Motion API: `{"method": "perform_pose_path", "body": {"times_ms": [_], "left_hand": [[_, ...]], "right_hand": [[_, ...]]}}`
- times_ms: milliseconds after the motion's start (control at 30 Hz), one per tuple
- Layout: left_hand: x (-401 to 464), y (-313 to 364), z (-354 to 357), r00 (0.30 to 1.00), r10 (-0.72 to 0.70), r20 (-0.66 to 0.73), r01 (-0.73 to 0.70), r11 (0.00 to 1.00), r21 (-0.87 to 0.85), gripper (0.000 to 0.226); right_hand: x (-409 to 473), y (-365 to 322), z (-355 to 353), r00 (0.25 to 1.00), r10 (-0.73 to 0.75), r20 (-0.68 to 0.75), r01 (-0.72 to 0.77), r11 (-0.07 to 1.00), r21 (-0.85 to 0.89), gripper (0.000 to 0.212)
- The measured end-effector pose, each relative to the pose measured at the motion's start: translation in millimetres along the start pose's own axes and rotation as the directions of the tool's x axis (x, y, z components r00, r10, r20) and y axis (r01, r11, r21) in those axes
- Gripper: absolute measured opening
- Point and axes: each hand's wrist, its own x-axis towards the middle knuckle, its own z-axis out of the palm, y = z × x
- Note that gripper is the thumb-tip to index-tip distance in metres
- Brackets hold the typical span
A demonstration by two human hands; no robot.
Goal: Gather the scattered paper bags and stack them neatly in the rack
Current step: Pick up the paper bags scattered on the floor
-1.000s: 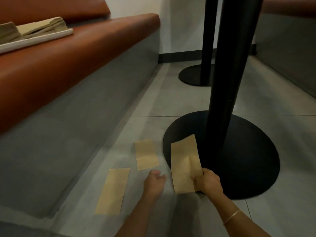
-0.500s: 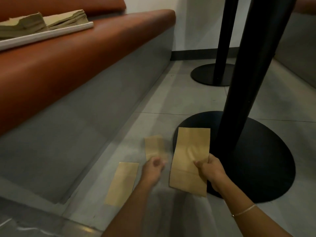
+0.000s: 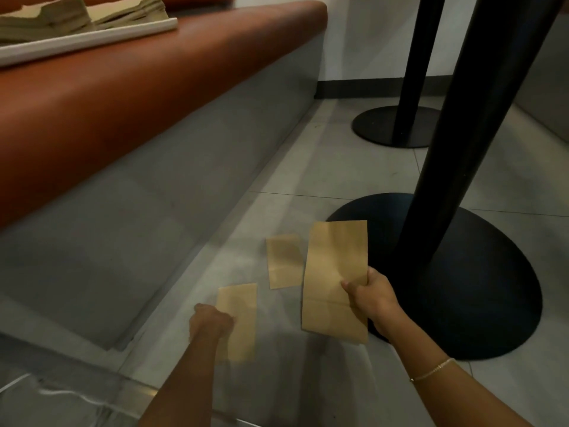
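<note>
A person's right hand [image 3: 371, 298] pinched a flat brown paper bag [image 3: 334, 278] by its right edge, lifted above the grey tiled floor [image 3: 323, 167]. The left hand [image 3: 211, 322], fingers curled, was at the near bag [image 3: 238, 322] lying on the floor; whether it gripped it I could not tell. A third bag [image 3: 283, 260] lay just beyond. A black table pedestal [image 3: 480, 143] and its round base [image 3: 480, 291] stood close on the right. On the orange bench [image 3: 123, 97] to the left, a white rack [image 3: 92, 40] held stacked bags [image 3: 77, 12].
</note>
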Motion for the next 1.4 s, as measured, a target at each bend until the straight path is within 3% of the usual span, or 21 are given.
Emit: {"method": "perform_pose_path", "body": {"times_ms": [67,133,200,233,300,400,467,567,700,767,867,967,1067,1167,1233,1333,1400], "left_hand": [[5,1,-5,0.998,0.049,0.049,-0.047,0.998,-0.047,0.049],[7,8,-14,0.973,0.141,0.183,-0.074,0.941,-0.33,0.022],[-2,19,-27,0.896,0.247,0.369,0.081,0.726,-0.682,0.011],[-12,27,-35,0.837,0.331,0.437,0.156,0.62,-0.769,0.011],[-34,44,-44,0.736,0.476,0.481,0.194,0.533,-0.823,0.012],[-63,68,-33,0.677,0.568,0.468,0.097,0.561,-0.822,0.013],[-77,81,-14,0.686,0.568,0.455,0.028,0.604,-0.796,0.012],[-94,97,9,0.725,0.565,0.393,-0.097,0.649,-0.755,0.011],[-97,108,27,0.781,0.572,0.252,-0.256,0.66,-0.706,0.007],[-88,112,35,0.788,0.595,0.158,-0.403,0.693,-0.597,0.017],[-63,107,43,0.736,0.676,0.03,-0.671,0.735,-0.098,0.037],[-32,99,54,0.702,0.685,0.195,-0.711,0.66,0.24,0.06],[-15,97,65,0.71,0.648,0.276,-0.698,0.596,0.398,0.066],[-12,92,67,0.665,0.73,0.161,-0.688,0.514,0.513,0.06],[-18,86,65,0.536,0.844,0.025,-0.709,0.434,0.556,0.05],[-31,84,59,0.303,0.953,-0.02,-0.707,0.239,0.666,0.039],[-30,81,64,0.376,0.926,0.023,-0.702,0.269,0.659,0.038]], "right_hand": [[-2,0,1,1.0,0.006,0.002,-0.006,1.0,-0.005,0.041],[-4,0,1,1.0,0.008,0.004,-0.008,1.0,0.003,0.039],[-6,-1,-1,1.0,0.011,0.01,-0.011,1.0,0.014,0.036],[-7,-2,-1,1.0,0.011,0.008,-0.011,1.0,0.021,0.034],[-9,-3,-2,1.0,0.007,0.005,-0.007,0.999,0.042,0.03],[-14,-7,-2,0.999,0.001,0.045,-0.007,0.991,0.136,0.024],[-19,-11,-1,0.998,-0.011,0.06,-0.001,0.982,0.189,0.018],[-22,-14,-4,0.998,-0.037,0.045,0.024,0.967,0.253,0.024],[-25,-16,-9,0.998,-0.045,0.041,0.038,0.989,0.143,0.032],[-25,-18,-11,1.0,-0.028,-0.014,0.028,0.999,0.035,0.041],[-26,-21,-19,0.999,-0.029,-0.032,0.028,0.999,-0.032,0.044],[-24,-24,-28,0.999,-0.039,-0.007,0.038,0.994,-0.104,0.045],[-22,-25,-39,0.999,-0.049,-0.004,0.048,0.987,-0.153,0.046],[-22,-23,-46,0.998,-0.057,-0.005,0.055,0.983,-0.178,0.049],[-23,-20,-49,0.998,-0.064,0.002,0.063,0.98,-0.189,0.049],[-25,-14,-53,0.998,-0.063,-0.005,0.06,0.981,-0.185,0.05],[-27,-12,-56,0.999,-0.054,-0.008,0.051,0.982,-0.181,0.051]]}}
